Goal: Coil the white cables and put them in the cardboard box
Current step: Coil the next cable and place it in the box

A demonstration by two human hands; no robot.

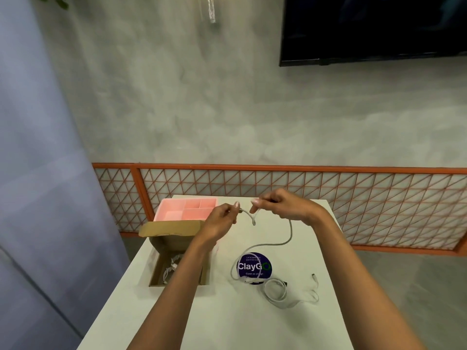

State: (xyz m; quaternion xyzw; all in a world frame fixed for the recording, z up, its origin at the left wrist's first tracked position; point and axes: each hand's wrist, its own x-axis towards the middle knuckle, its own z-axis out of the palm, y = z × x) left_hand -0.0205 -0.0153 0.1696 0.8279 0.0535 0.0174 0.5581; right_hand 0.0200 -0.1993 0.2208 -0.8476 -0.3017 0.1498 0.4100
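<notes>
Both hands are raised above the far half of the white table (227, 319). My left hand (222, 218) pinches one part of a white cable (278, 242). My right hand (280, 205) pinches the same cable a little further along, so a short bend hangs between them. The cable's long part drops from my right hand and curls down across the table. A second white cable (278, 291) lies loosely coiled near the right front. The open cardboard box (161, 245) stands at the left, partly behind my left forearm, with a white cable (170, 267) inside.
A pink divided tray (187, 209) sits behind the box at the table's far edge. A round dark-blue sticker (254, 266) is on the table under the cable's loop. An orange lattice railing (328, 195) runs behind the table.
</notes>
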